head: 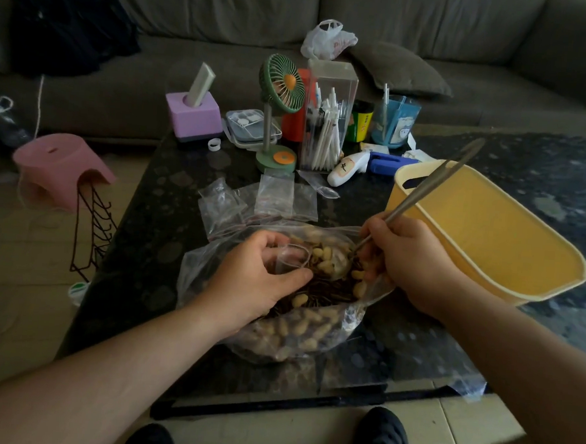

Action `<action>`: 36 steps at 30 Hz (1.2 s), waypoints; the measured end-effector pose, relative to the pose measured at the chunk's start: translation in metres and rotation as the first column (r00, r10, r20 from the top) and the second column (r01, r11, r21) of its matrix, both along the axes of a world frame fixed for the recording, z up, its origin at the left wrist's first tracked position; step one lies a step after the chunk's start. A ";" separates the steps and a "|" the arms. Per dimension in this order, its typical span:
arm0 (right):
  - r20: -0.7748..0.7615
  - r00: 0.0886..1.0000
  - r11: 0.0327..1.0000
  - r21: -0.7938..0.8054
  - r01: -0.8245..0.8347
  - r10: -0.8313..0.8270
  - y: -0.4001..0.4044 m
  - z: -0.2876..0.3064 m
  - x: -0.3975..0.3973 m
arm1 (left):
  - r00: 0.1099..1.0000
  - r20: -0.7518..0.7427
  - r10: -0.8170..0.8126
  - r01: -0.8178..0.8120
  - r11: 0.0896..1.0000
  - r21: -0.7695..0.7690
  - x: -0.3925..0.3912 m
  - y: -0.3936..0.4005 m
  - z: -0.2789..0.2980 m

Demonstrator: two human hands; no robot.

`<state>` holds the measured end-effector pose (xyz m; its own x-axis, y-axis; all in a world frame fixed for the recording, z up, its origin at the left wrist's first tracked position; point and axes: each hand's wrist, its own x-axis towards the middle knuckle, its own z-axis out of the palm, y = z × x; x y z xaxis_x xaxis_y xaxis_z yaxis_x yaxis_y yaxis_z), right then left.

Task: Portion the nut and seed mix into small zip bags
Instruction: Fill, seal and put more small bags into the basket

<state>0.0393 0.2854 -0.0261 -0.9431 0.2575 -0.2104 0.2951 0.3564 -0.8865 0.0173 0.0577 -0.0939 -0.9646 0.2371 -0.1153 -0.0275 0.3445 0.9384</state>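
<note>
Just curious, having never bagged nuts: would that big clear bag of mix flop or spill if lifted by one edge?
Probably floppy: the big bag is thin film, crumpled and sagging on the table. Likely heavy for its size, since nuts bulge its front. Its mouth gapes open around both hands, so a one-edge lift might spill.

We see the large clear bag (288,328) lying open on the desk (170,193), full of pale nuts and dark seeds. Over its mouth sits a small zip bag (291,257), held open. A metal spoon (419,202) dips into the mix. Behind, empty zip bags (276,193) lie flat.
</note>
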 end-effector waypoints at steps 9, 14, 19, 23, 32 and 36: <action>-0.224 0.974 0.970 0.241 0.042 0.014 0.003 0.029 0.005 | 0.990 -0.138 -0.003 -0.015 0.991 -0.133 -0.001 0.006 -0.005; -0.321 0.939 0.930 0.368 0.008 0.119 -0.001 0.038 0.009 | 0.988 -0.153 -0.006 -0.017 0.989 -0.144 -0.002 0.013 -0.004; -0.383 0.868 0.855 0.511 -0.086 0.316 -0.009 0.033 0.009 | 0.986 -0.170 0.002 -0.024 0.991 -0.130 -0.001 0.018 -0.006; -0.413 0.802 0.768 0.634 -0.087 0.432 -0.011 0.022 0.004 | 0.986 -0.170 -0.001 -0.025 0.988 -0.150 0.001 0.019 -0.004; -0.376 0.711 0.671 0.719 -0.181 0.595 -0.012 0.019 0.003 | 0.985 -0.170 0.023 -0.044 0.992 -0.120 -0.002 0.017 -0.006; -0.381 0.681 0.643 0.746 -0.174 0.626 -0.011 0.018 0.003 | 0.987 -0.157 0.035 -0.052 0.993 -0.103 -0.001 0.016 -0.005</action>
<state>0.0425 0.2742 -0.0081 -0.8366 -0.3319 0.4359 -0.4920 0.8052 -0.3311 0.0160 0.0735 -0.0989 -0.9819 0.1888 0.0142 0.0984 0.4445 0.8903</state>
